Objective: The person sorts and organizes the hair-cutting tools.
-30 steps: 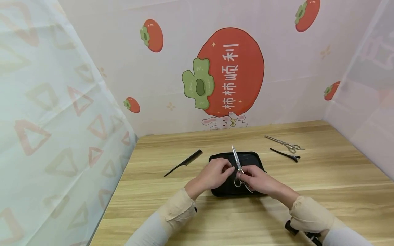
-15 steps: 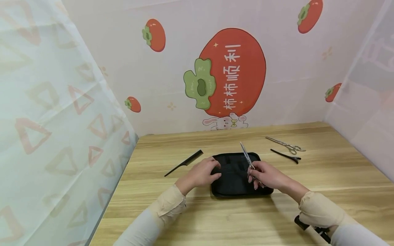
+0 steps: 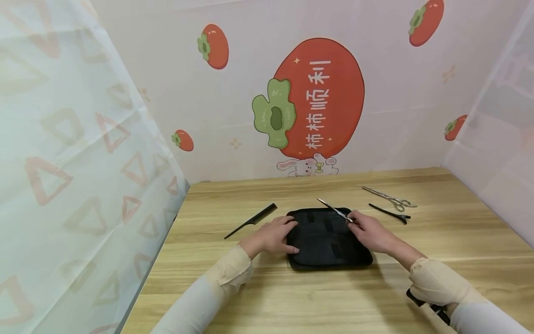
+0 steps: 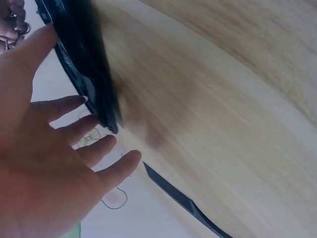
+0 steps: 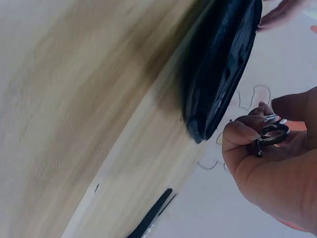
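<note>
A black zip case point(image 3: 317, 253) lies on the wooden table, its dark inner side with small loops facing up. My left hand point(image 3: 273, 235) is at the case's left edge, fingers spread and thumb against the rim; the left wrist view shows the thumb touching the case point(image 4: 79, 59). Above the case's right side, my right hand point(image 3: 371, 233) grips silver hairdressing scissors point(image 3: 333, 209), blades pointing to the upper left. The right wrist view shows fingers curled round the scissors' handle rings point(image 5: 272, 136), which are partly hidden.
A black tail comb point(image 3: 254, 219) lies left of the case. To the right are a second pair of silver scissors point(image 3: 388, 198) and a black hair clip point(image 3: 390, 214). Patterned cloth walls point(image 3: 233, 106) stand behind and at both sides of the table point(image 3: 267, 297).
My left hand has moved left from over the case to its edge. My right hand has moved right with the scissors, whose blades have tipped from upright toward the left.
</note>
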`<action>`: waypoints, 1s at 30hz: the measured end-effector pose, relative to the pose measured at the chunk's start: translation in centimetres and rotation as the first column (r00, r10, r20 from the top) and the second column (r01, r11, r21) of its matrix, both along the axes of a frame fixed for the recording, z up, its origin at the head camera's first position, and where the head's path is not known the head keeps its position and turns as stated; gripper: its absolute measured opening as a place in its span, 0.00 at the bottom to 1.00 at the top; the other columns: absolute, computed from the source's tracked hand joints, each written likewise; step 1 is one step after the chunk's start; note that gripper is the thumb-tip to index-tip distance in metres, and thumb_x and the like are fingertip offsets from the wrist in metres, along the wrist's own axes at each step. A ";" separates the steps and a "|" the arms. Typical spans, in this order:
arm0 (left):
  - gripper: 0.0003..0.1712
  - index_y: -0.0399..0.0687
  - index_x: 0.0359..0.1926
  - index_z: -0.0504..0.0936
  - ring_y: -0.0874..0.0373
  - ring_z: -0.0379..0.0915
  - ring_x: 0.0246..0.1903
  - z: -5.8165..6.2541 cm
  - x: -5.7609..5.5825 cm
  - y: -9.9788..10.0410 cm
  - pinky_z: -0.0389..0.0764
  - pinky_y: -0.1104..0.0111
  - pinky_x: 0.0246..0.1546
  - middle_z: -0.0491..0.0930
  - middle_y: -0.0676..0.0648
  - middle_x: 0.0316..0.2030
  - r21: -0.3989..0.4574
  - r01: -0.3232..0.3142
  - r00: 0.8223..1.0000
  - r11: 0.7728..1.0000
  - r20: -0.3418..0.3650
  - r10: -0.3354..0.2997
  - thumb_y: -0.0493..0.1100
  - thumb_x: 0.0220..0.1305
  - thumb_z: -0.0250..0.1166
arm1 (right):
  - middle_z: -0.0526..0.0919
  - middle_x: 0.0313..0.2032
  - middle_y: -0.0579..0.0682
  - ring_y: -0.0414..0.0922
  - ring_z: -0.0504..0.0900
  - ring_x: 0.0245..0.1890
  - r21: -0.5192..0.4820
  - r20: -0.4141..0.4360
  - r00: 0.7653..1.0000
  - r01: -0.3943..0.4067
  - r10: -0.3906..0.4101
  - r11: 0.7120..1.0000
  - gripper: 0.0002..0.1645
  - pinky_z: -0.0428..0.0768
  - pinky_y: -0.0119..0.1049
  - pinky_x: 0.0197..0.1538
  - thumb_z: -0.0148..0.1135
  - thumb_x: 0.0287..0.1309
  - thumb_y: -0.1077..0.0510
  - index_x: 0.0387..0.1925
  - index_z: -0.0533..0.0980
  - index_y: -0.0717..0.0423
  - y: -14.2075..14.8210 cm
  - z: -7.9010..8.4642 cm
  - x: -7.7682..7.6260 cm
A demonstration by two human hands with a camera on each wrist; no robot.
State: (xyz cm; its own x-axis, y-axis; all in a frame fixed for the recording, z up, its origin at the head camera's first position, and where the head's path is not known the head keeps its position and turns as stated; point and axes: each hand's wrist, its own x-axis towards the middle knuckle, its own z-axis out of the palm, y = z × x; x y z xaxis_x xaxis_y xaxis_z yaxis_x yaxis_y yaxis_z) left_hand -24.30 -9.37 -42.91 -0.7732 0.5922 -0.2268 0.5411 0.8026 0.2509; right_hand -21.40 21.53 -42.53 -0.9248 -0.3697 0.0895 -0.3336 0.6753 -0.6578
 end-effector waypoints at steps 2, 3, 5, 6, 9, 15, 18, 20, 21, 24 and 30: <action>0.50 0.49 0.80 0.57 0.45 0.46 0.78 -0.1 -0.1 -0.2 0.59 0.45 0.73 0.51 0.45 0.80 -0.013 -0.005 1.000 1.000 0.029 0.006 0.65 0.67 0.66 | 0.78 0.34 0.54 0.44 0.72 0.30 0.018 -0.008 1.000 -0.002 0.002 1.000 0.08 0.72 0.39 0.33 0.53 0.75 0.64 0.49 0.74 0.65 0.2 0.0 -0.2; 0.52 0.48 0.81 0.56 0.45 0.45 0.79 -0.2 -0.2 -0.3 0.59 0.45 0.73 0.50 0.45 0.80 -0.019 -0.006 0.999 1.000 0.039 0.007 0.66 0.67 0.65 | 0.79 0.35 0.54 0.44 0.73 0.31 0.022 -0.003 1.000 -0.005 0.005 1.000 0.09 0.73 0.40 0.34 0.53 0.74 0.64 0.49 0.74 0.66 0.4 0.0 -0.3; 0.54 0.48 0.81 0.54 0.45 0.44 0.79 -0.3 -0.2 -0.4 0.58 0.45 0.73 0.48 0.46 0.81 -0.036 -0.006 0.999 0.999 0.051 0.008 0.68 0.66 0.65 | 0.80 0.39 0.57 0.45 0.76 0.34 0.029 -0.001 1.000 -0.013 0.013 1.000 0.10 0.75 0.42 0.36 0.54 0.73 0.65 0.51 0.73 0.67 0.6 -0.1 -0.5; 0.54 0.48 0.81 0.53 0.45 0.43 0.79 -0.4 -0.3 -0.5 0.57 0.45 0.73 0.47 0.46 0.81 -0.045 -0.004 0.998 0.999 0.057 0.007 0.69 0.66 0.64 | 0.81 0.40 0.58 0.46 0.77 0.35 0.032 0.002 1.000 -0.013 0.013 0.999 0.11 0.76 0.43 0.37 0.54 0.73 0.65 0.51 0.73 0.68 0.7 -0.1 -0.6; 0.56 0.48 0.82 0.52 0.45 0.43 0.79 -0.5 -0.4 -0.6 0.57 0.48 0.75 0.46 0.47 0.81 -0.080 0.004 0.999 0.997 0.053 0.000 0.71 0.66 0.63 | 0.81 0.43 0.59 0.48 0.79 0.38 0.049 -0.008 1.000 -0.018 0.019 0.999 0.12 0.77 0.45 0.39 0.56 0.71 0.66 0.53 0.74 0.69 1.0 -0.2 -1.0; 0.58 0.50 0.82 0.50 0.45 0.43 0.79 -0.5 -0.7 -0.6 0.55 0.52 0.76 0.44 0.49 0.82 -0.103 0.012 0.998 0.995 0.063 -0.005 0.71 0.64 0.65 | 0.80 0.38 0.55 0.45 0.73 0.32 0.086 -0.021 1.000 -0.019 0.021 0.996 0.14 0.73 0.43 0.36 0.58 0.70 0.66 0.53 0.75 0.70 1.6 -0.3 -2.0; 0.58 0.51 0.82 0.50 0.46 0.43 0.79 -0.5 -0.9 -0.5 0.54 0.53 0.76 0.44 0.50 0.82 -0.106 0.016 0.998 0.994 0.066 -0.009 0.70 0.63 0.66 | 0.81 0.38 0.56 0.46 0.74 0.33 0.131 -0.071 0.997 -0.009 0.018 0.991 0.13 0.74 0.45 0.37 0.59 0.68 0.66 0.51 0.77 0.69 1.9 -0.4 -2.5; 0.58 0.51 0.82 0.50 0.46 0.43 0.79 -0.5 -1.0 -0.6 0.54 0.54 0.76 0.44 0.50 0.82 -0.109 0.020 0.998 0.994 0.065 -0.013 0.70 0.63 0.66 | 0.82 0.40 0.58 0.48 0.76 0.35 0.163 -0.098 0.995 -0.009 0.026 0.987 0.13 0.76 0.48 0.39 0.60 0.66 0.66 0.50 0.78 0.69 2.0 -0.4 -2.8; 0.58 0.51 0.82 0.50 0.46 0.43 0.79 -0.5 -1.0 -0.6 0.54 0.54 0.76 0.44 0.50 0.82 -0.110 0.022 0.998 0.994 0.063 -0.015 0.71 0.63 0.66 | 0.82 0.40 0.58 0.49 0.77 0.36 0.181 -0.110 0.993 -0.012 0.032 0.983 0.13 0.77 0.49 0.39 0.60 0.66 0.66 0.50 0.78 0.70 2.1 -0.4 -3.0; 0.58 0.52 0.82 0.49 0.46 0.42 0.80 -0.6 -1.1 -0.5 0.53 0.54 0.76 0.44 0.50 0.82 -0.119 0.026 0.998 0.993 0.060 -0.018 0.71 0.63 0.65 | 0.81 0.41 0.61 0.50 0.77 0.36 0.207 -0.098 0.994 -0.034 0.056 0.978 0.15 0.77 0.50 0.39 0.59 0.66 0.67 0.51 0.78 0.71 2.3 -0.3 -3.4; 0.58 0.54 0.83 0.48 0.47 0.41 0.80 -0.4 -1.2 -0.2 0.53 0.54 0.77 0.42 0.52 0.82 -0.129 0.031 0.997 0.991 0.080 -0.020 0.71 0.64 0.64 | 0.79 0.45 0.65 0.49 0.76 0.37 0.230 -0.036 0.996 -0.067 0.077 0.971 0.17 0.76 0.48 0.40 0.52 0.69 0.68 0.55 0.76 0.73 2.3 -0.3 -4.1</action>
State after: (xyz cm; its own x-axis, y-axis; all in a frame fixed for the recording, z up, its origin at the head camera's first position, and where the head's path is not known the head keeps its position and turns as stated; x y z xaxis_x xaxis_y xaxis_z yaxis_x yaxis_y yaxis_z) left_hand -25.54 -9.58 -43.33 -0.7349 0.5732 -0.3626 0.5445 0.8173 0.1883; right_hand -25.49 23.85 -42.78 -0.8919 -0.4508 0.0352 -0.4123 0.7789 -0.4726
